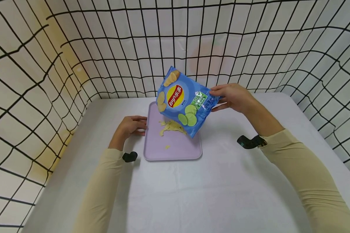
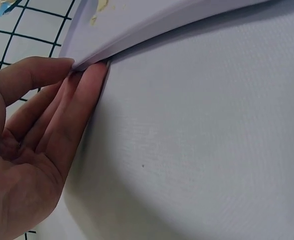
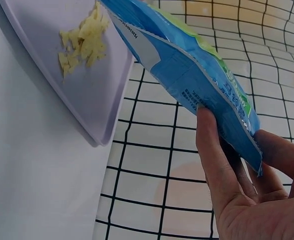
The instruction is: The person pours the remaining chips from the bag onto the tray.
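The blue chip bag [image 1: 187, 100] hangs tilted over the far right part of the lilac tray [image 1: 175, 151]. To the tray's right, the right hand [image 1: 234, 96] has its grip clamped on one end of the bag, thumb against fingers. The film looks light, soft and slick; that end seems the sound place to hold, since squeezing the middle could crush anything brittle inside. The left hand [image 1: 133, 125] pinches the tray's left rim. Broken chips [image 1: 172, 126] lie heaped mid-tray; what remains in the bag cannot be seen.
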`<state>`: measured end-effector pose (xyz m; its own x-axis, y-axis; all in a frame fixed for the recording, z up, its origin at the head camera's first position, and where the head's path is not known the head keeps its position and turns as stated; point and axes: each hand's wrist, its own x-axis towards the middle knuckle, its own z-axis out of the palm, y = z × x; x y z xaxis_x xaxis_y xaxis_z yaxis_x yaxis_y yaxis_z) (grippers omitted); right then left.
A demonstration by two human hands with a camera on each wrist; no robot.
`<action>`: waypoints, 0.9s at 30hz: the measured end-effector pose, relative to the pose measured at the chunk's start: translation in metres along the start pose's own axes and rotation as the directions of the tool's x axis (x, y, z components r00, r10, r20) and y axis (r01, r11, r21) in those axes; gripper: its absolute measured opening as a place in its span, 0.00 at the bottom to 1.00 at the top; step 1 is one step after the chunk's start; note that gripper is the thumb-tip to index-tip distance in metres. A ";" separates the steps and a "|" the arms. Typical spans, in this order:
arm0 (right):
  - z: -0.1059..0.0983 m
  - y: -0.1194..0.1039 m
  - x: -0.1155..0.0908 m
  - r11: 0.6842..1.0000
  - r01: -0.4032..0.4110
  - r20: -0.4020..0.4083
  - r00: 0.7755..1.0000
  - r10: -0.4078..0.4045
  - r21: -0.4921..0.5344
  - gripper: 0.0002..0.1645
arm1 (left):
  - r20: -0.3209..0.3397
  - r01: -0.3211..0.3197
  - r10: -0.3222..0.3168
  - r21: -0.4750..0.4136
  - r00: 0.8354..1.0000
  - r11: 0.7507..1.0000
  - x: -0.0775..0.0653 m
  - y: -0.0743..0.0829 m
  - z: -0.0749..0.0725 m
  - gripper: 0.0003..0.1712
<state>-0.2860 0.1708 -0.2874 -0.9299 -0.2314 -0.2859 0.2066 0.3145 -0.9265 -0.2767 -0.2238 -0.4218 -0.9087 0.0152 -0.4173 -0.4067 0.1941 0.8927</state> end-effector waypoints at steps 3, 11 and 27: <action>0.000 0.000 -0.001 1.000 0.000 -0.004 1.000 0.000 -0.003 0.29 | 0.000 0.001 -0.001 -0.013 1.000 1.000 0.000 -0.001 0.000 0.30; 0.000 -0.002 -0.002 1.000 0.003 0.002 1.000 -0.003 -0.012 0.29 | 0.014 0.002 -0.001 -0.059 1.000 0.998 0.004 -0.008 -0.004 0.31; -0.001 -0.002 -0.004 1.000 0.006 0.006 1.000 -0.006 0.005 0.30 | 0.034 -0.036 0.040 -0.100 0.999 0.994 0.007 -0.014 -0.005 0.32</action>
<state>-0.2830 0.1717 -0.2845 -0.9293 -0.2383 -0.2821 0.2031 0.3082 -0.9294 -0.2777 -0.2310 -0.4363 -0.9203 0.0566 -0.3871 -0.3810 0.0946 0.9197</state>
